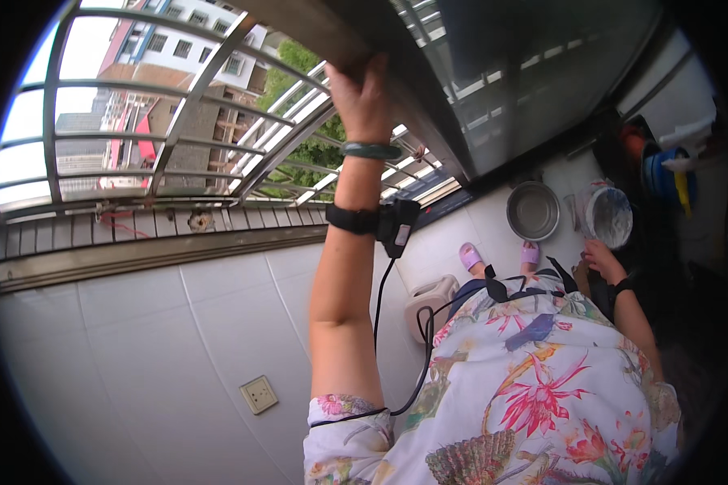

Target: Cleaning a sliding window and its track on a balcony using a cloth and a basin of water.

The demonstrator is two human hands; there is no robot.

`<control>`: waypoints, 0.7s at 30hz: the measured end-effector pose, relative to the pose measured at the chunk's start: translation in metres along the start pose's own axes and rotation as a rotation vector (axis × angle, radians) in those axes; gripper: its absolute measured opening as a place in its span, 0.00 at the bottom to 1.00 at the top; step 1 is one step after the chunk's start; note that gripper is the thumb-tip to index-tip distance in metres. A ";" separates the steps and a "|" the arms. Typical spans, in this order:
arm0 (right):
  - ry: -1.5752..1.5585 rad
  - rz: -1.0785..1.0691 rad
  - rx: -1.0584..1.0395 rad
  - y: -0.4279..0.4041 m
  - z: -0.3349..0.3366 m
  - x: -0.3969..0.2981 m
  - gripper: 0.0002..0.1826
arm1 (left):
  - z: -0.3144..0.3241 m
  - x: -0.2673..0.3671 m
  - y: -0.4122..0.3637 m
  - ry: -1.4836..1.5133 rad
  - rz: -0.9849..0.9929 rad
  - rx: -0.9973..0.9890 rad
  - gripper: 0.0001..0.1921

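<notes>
My left hand [363, 106] reaches up to the metal frame of a sliding window [421, 79], its fingers curled at the frame's edge, the fingertips partly hidden. A green bangle and a black strap with a small device are on that arm. Low on the right, my right hand [603, 259] hangs beside a bucket lined with a plastic bag [608, 215]; whether it holds anything is unclear. A brownish thing [580, 276] shows just beside that hand, too small to name. The dark glass pane [534, 66] fills the upper right.
Metal security bars [185, 115] stand outside the window, above a track [158, 247]. A round metal basin [533, 211] lies on the floor before my pink slippers, with a beige plastic stool [431, 306] at the left. A wall socket [258, 394] and a blue container [670, 176] are visible.
</notes>
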State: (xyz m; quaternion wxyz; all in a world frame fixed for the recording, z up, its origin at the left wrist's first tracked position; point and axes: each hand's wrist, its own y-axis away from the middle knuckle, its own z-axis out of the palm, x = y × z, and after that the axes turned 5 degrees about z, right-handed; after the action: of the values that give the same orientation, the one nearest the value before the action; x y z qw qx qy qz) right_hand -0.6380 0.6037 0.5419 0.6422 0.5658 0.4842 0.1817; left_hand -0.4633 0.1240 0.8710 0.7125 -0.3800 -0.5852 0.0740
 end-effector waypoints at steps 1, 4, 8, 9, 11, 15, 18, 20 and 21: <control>0.015 0.002 0.018 0.006 0.002 -0.005 0.17 | 0.000 0.001 0.000 -0.007 -0.003 -0.006 0.16; 0.242 -0.030 -0.015 0.005 0.014 -0.032 0.15 | -0.006 0.000 0.003 -0.165 0.016 0.003 0.17; 0.504 -0.399 0.002 -0.011 0.056 -0.065 0.12 | -0.001 -0.011 0.004 -0.238 0.125 0.073 0.18; 0.584 -0.462 -0.058 -0.012 0.066 -0.077 0.12 | 0.006 -0.010 0.005 -0.285 0.149 0.088 0.18; 0.669 -0.489 -0.144 -0.005 0.106 -0.107 0.14 | 0.010 0.001 0.008 -0.266 0.083 0.099 0.17; 0.849 -0.395 -0.191 0.029 0.223 -0.172 0.16 | 0.015 -0.004 0.007 -0.358 0.147 0.236 0.17; 0.923 -0.448 -0.280 0.018 0.270 -0.187 0.17 | 0.035 -0.003 0.003 -0.311 0.119 0.334 0.12; 0.962 -0.482 -0.362 0.008 0.298 -0.189 0.17 | 0.046 -0.004 0.000 -0.293 0.095 0.414 0.07; 0.987 -0.489 -0.406 0.003 0.315 -0.187 0.17 | 0.049 -0.007 0.000 -0.286 0.093 0.452 0.05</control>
State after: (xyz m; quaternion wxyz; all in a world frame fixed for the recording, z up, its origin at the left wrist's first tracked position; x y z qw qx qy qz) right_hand -0.4636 0.2854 0.5885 0.4595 0.1520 0.7979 0.3593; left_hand -0.5086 0.1426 0.8669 0.6850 -0.2238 -0.6304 0.2885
